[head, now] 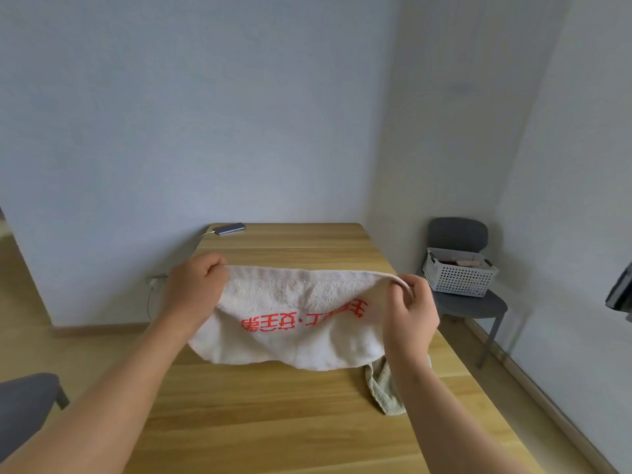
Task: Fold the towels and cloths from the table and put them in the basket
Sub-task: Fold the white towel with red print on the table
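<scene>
Mid-fold: pinching white towel corners with left hand, right hand; green cloth left on table, basket part-filled.

A white towel with red lettering is held up over the worktop, its top edge pinched by the left hand and the right hand. A green cloth is seen beneath, at the right. A white basket is set on a grey chair at the far right. A phone is laid at the far edge.
</scene>
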